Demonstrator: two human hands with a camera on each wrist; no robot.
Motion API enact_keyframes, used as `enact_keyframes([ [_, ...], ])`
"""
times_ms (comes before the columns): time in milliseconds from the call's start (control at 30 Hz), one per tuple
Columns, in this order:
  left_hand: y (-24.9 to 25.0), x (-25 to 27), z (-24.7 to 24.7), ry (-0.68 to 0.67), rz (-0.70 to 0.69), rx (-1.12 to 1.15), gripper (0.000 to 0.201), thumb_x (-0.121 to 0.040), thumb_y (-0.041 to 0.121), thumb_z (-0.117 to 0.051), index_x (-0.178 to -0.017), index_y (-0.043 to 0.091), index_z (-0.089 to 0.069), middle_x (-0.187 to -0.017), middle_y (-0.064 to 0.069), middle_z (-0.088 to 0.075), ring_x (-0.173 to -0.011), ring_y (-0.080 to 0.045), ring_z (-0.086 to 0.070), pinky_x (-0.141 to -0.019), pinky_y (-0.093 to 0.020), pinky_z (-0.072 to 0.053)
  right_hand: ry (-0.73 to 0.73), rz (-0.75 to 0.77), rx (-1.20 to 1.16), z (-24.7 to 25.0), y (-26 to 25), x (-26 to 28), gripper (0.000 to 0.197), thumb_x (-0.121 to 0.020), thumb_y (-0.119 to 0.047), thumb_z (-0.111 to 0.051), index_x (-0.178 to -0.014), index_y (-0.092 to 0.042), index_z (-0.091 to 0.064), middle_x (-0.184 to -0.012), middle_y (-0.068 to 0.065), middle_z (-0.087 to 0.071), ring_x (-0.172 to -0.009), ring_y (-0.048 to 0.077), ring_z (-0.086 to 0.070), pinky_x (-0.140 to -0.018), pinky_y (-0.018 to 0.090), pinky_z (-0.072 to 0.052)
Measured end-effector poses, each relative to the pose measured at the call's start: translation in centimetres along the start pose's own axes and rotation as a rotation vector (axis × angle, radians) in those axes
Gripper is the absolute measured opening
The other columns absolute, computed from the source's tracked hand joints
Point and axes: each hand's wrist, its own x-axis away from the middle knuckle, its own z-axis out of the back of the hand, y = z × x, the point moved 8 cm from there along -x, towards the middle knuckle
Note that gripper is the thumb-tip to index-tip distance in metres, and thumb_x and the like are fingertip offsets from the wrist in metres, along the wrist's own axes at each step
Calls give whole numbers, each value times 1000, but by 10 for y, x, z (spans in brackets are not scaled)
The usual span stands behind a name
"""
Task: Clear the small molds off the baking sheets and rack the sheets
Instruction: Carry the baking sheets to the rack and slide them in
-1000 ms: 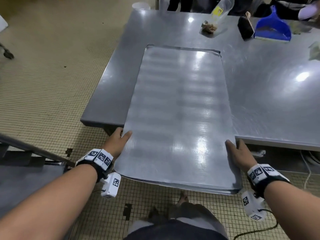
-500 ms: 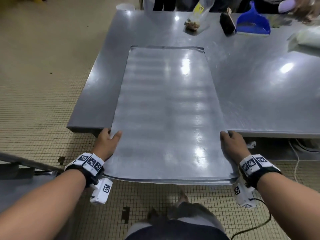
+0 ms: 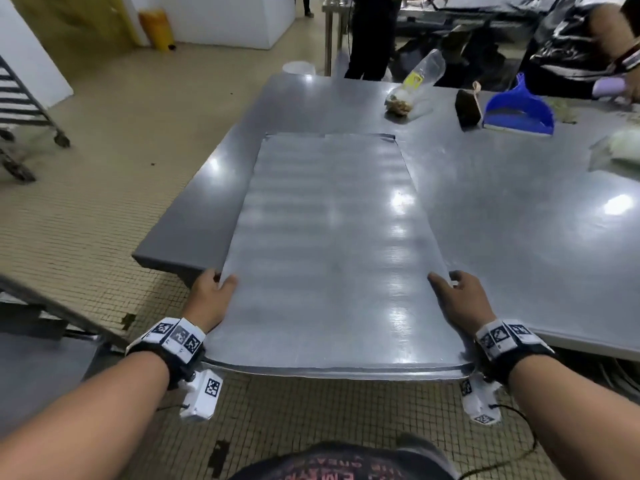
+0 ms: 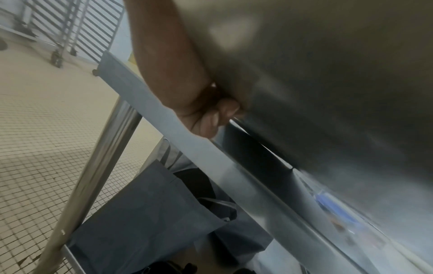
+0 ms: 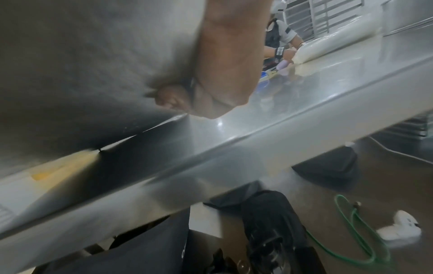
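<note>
- The baking sheet [image 3: 329,258] is held at its two long sides near the end closest to the body; that end overhangs the edge of the surface [image 3: 519,216], while the far end lies over the surface.
- By the left hand [image 3: 207,296] the left rim is gripped: the thumb lies flat on top, and in the left wrist view the fingers [image 4: 218,115] are seen curled under the sheet's underside.
- By the right hand [image 3: 460,299] the right rim is gripped likewise, thumb on top, with curled fingers [image 5: 173,98] pressed beneath in the right wrist view.
- No small molds are seen on the sheet; its top is bare and glossy, so clearing appears done for this one and racking is judged to be the step in hand.
- The sheet is judged to be thin, stiff metal, fairly light but long and wide, so it is likely to sway or tip at the far end if held from one side only; a matched hold on both long sides is judged best.
- The polished faces look slippery, so the raised rim is the safer place to be gripped.
- Farther off on the surface, a plastic bag [image 3: 412,88], a brush [image 3: 468,107] and a blue dustpan [image 3: 517,110] lie well apart from the sheet.
- A wheeled rack [image 3: 20,98] stands at the far left on the floor.
</note>
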Motion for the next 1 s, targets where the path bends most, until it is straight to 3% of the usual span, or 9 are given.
enact_keyframes([
  [100,4,19,-21,89,57,52,26,-91,27,-72,-104,8,-60,-98,-8,-70,-93,-30,-69,-87,-46,-56,-51,96,6,19,-12,-30,45,-85,-56,-64,-79,-11,-68,-72,9,-72,-67,31,-68,-66,42,-54],
  [167,7,34,-35,141,100,78,31,-88,30,-75,-104,10,-58,-97,-8,-70,-89,-29,-69,-85,-45,-56,-100,150,10,31,-16,-56,42,-86,-52,-66,-81,-10,-69,-75,10,-73,-71,32,-69,-66,40,-54],
  [300,24,81,-56,295,118,135,33,-87,28,-76,-107,8,-59,-97,-7,-69,-86,-25,-67,-81,-41,-55,-209,246,23,53,-28,-102,62,-75,-69,-63,-88,-9,-71,-83,12,-74,-74,31,-69,-72,44,-57],
  [467,41,141,-47,511,113,194,23,-85,29,-79,-94,16,-62,-94,-7,-74,-87,-27,-72,-83,-51,-59,-321,404,21,64,-75,-122,91,-72,-79,-65,-124,-4,-64,-118,13,-70,-105,27,-68,-92,43,-55],
  [567,57,184,-25,648,118,187,27,-80,40,-81,-85,22,-60,-88,-1,-72,-86,-27,-71,-81,-47,-59,-389,509,-33,57,-117,-118,81,-78,-68,-69,-121,1,-64,-112,23,-70,-102,35,-67,-93,49,-55],
  [700,76,245,11,802,103,173,22,-83,38,-79,-85,27,-61,-89,5,-72,-89,-26,-72,-83,-47,-59,-461,611,-37,26,-164,-112,88,-65,-87,-63,-113,-13,-68,-104,4,-75,-97,24,-70,-91,47,-56],
  [800,81,291,41,911,108,154,38,-72,56,-80,-91,28,-63,-95,6,-74,-90,-21,-72,-83,-46,-59,-545,718,-79,7,-209,-85,82,-69,-80,-64,-114,-11,-68,-102,7,-74,-96,25,-70,-87,39,-56],
  [900,90,336,63,1021,111,102,30,-82,41,-80,-100,22,-64,-98,0,-73,-91,-22,-71,-84,-46,-59,-634,796,-138,-11,-249,-56,82,-69,-78,-67,-113,-8,-69,-101,11,-74,-91,24,-70,-80,35,-54],
  [1000,97,377,79,1111,110,91,30,-85,35,-78,-104,16,-64,-96,1,-73,-87,-19,-71,-83,-43,-59,-708,848,-195,-34,-285,-31,83,-64,-81,-69,-106,-10,-70,-94,7,-75,-83,22,-71,-80,41,-58],
])
